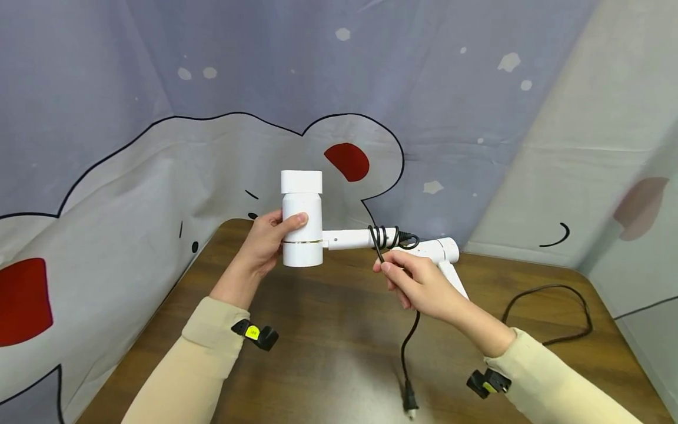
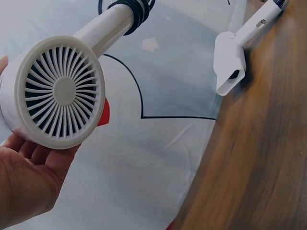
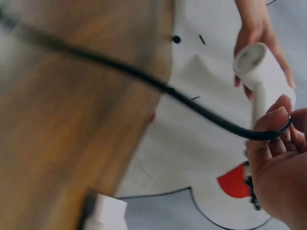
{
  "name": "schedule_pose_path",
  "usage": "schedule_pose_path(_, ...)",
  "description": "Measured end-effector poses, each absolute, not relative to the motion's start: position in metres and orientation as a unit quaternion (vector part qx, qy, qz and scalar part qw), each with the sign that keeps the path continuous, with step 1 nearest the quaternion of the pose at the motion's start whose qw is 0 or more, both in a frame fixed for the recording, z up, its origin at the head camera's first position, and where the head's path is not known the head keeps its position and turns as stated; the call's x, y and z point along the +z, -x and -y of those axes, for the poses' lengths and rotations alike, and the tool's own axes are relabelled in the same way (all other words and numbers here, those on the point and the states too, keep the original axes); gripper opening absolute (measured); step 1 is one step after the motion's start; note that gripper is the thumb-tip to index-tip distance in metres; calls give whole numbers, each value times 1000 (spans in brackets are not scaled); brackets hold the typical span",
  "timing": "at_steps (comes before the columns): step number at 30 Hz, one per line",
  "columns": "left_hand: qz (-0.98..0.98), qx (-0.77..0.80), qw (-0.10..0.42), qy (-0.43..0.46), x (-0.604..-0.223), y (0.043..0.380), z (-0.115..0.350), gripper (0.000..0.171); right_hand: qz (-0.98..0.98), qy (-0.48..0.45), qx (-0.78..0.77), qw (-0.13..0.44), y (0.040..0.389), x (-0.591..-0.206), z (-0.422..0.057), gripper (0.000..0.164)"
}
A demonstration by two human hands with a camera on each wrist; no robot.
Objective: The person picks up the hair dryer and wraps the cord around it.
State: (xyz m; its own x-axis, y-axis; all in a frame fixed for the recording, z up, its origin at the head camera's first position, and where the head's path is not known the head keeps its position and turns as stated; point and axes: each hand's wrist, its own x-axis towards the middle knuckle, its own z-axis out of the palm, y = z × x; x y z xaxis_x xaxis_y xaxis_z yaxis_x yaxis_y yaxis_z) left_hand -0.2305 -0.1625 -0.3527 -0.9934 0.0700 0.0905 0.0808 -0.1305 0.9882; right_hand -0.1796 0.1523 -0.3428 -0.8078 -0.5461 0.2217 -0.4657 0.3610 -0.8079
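Observation:
My left hand (image 1: 265, 242) grips the barrel of a white hair dryer (image 1: 302, 203), held up above the table with its handle pointing right. In the left wrist view its round slatted grille (image 2: 64, 91) faces the camera. A black power cord (image 1: 377, 240) is looped several times around the handle's end. My right hand (image 1: 424, 282) pinches that cord between thumb and fingers, just below the loops. From there the cord hangs down to a plug (image 1: 410, 401) low over the table. The right wrist view shows the pinched cord (image 3: 168, 90) running across, partly blurred.
A second white hair dryer (image 1: 436, 250) lies on the wooden table (image 1: 318, 330) behind my right hand, which partly covers it. A black cord (image 1: 577, 337) curves across the table's right side. A printed cloth (image 1: 238, 159) hangs behind and along the sides.

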Motion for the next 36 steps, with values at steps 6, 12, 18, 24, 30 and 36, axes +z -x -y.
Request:
schedule_pose_path(6, 654, -755, 11, 55, -350, 229, 159, 46, -812, 310, -493, 48, 174, -366, -151, 20)
schedule_pose_path(12, 648, -759, 10, 60, -351, 227, 156, 44, -817, 312, -484, 29, 172, -374, -147, 19)
schedule_pose_path(18, 637, -768, 16, 63, -351, 224, 155, 44, -810, 311, -495, 40, 171, -388, -145, 22)
schedule_pose_path(24, 633, -771, 8, 70, -348, 223, 153, 46, -784, 294, -537, 98, 175, -403, -148, 28)
schedule_pose_path(30, 628, -773, -2, 84, -346, 221, 151, 47, -749, 255, -587, 172, 184, -410, -153, 33)
schedule_pose_path(36, 622, -777, -3, 93, -344, 218, 149, 47, -721, 222, -618, 223, 196, -419, -162, 40)
